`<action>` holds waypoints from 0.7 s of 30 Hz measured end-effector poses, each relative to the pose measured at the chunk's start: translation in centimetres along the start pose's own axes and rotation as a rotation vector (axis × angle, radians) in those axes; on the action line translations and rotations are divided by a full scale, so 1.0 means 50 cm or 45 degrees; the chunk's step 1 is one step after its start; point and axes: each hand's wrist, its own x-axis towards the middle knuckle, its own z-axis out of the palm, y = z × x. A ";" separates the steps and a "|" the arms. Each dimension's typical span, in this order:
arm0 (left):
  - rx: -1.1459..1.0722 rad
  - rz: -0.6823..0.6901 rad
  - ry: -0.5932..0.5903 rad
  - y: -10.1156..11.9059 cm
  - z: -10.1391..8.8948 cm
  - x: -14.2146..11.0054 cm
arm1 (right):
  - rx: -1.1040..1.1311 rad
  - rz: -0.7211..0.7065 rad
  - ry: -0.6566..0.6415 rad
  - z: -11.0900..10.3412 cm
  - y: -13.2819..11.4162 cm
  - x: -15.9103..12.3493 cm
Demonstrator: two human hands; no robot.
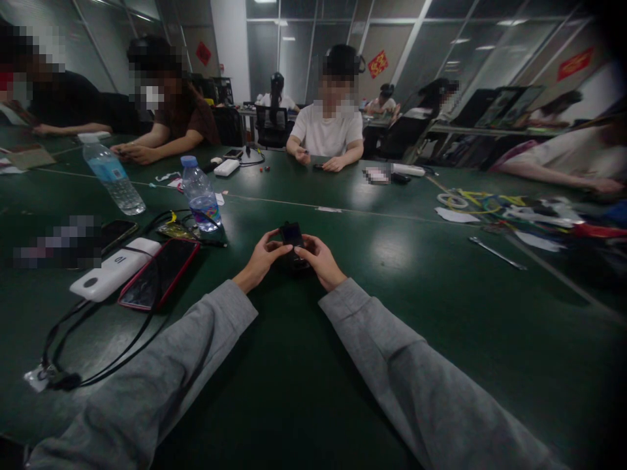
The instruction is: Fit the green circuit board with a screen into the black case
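Observation:
Between my two hands, just above the green tabletop (pixel 313 339), is a small black device (pixel 292 236) with a dark, screen-like face. My left hand (pixel 263 256) grips its left side, thumb at the lower edge and fingers curled behind. From the other side, my right hand (pixel 321 259) closes on the same device, its thumb tip near the left thumb. Exactly what kind of device it is, I cannot make out. The fingers behind it are partly hidden. Grey sleeves cover both my forearms.
To the left lie a white power bank (pixel 115 269), a red-edged phone (pixel 159 274) and looped black cables. Two water bottles (pixel 202 196) stand beyond them. A wrench (pixel 497 253) and a cable pile (pixel 529 212) lie right. A person (pixel 326 130) sits opposite; others sit around.

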 end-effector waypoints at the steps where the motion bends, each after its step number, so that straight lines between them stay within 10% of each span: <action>1: 0.004 0.011 0.002 -0.002 -0.001 0.002 | -0.011 -0.004 0.001 0.001 0.000 0.000; 21: 0.114 0.038 0.124 0.001 0.013 -0.008 | -0.105 -0.039 -0.032 0.004 0.008 0.001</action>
